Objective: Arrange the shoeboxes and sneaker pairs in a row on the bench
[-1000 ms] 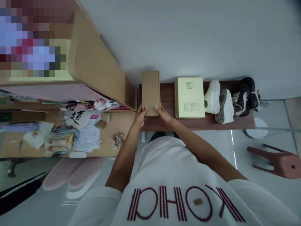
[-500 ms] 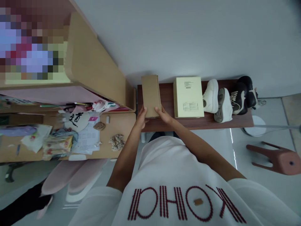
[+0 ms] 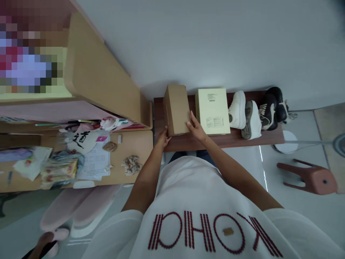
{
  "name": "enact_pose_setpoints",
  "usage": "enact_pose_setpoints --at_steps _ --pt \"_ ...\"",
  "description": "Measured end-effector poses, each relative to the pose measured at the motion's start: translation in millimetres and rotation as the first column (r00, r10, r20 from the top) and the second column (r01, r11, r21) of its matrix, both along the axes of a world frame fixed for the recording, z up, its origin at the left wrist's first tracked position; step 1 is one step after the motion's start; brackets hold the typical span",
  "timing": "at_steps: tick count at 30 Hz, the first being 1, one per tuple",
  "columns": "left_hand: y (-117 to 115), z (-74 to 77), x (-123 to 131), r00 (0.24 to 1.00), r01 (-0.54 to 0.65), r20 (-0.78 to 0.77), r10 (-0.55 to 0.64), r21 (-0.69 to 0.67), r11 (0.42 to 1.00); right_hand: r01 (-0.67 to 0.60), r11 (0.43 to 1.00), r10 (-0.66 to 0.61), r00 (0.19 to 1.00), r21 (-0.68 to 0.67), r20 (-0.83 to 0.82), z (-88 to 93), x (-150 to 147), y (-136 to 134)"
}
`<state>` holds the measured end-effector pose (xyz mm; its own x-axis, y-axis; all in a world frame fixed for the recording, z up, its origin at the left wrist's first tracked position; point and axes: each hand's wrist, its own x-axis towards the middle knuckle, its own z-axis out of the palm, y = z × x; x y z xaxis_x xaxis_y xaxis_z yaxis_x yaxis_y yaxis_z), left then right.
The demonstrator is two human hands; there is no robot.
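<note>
A plain brown cardboard box (image 3: 178, 109) rests on a dark reddish-brown wooden bench (image 3: 159, 111), tilted a little. My left hand (image 3: 163, 138) grips its lower left side, fingers partly hidden behind the box. At the lower right edge, my right hand (image 3: 197, 128) presses against the box with thumb and fingers. Close to the right hand, just right of the brown box, sits a cream box (image 3: 212, 111) with printed labels on its lid. A narrow gap separates the two boxes.
White sneakers (image 3: 238, 109) and black shoes (image 3: 269, 111) stand farther right on the bench. A brown plastic stool (image 3: 318, 180) is on the floor at right. At left is a cluttered wooden desk (image 3: 145, 144) under a shelf, beside pink seat cushions (image 3: 91, 205) and another person's foot (image 3: 60, 234).
The brown box has shifted right on the bench, closer to the cream box, and its left side now shows. Both hands stay on it. The view has swung slightly right.
</note>
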<state>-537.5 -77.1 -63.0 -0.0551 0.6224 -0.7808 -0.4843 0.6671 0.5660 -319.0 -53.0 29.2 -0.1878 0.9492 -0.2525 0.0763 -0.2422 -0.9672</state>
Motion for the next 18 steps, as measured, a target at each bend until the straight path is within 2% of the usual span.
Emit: enact_pose_setpoints --at_steps 3,8,14,18 --pt "-3.9 13.2 -2.2 0.996 -0.086 -0.033 0.086 -0.013 0.996 0.014 1.0 -0.016 0.998 0.028 0.057 -3.8 8.8 1.5" --pt "-11.9 32.5 -17.0 0.989 -0.132 -0.059 0.139 0.102 0.986 0.056 0.998 -0.052 0.989 -0.02 0.138 -16.1 12.7 2.5" --pt "-14.4 43.1 -25.7 0.974 -0.132 -0.158 0.16 0.177 0.975 0.077 0.977 -0.048 0.988 -0.197 0.145 -26.1 5.3 4.5" --pt "-11.8 43.3 -25.7 0.961 -0.129 -0.219 0.166 0.175 0.976 0.111 0.916 -0.094 0.994 -0.385 0.062 -33.7 -3.0 7.7"
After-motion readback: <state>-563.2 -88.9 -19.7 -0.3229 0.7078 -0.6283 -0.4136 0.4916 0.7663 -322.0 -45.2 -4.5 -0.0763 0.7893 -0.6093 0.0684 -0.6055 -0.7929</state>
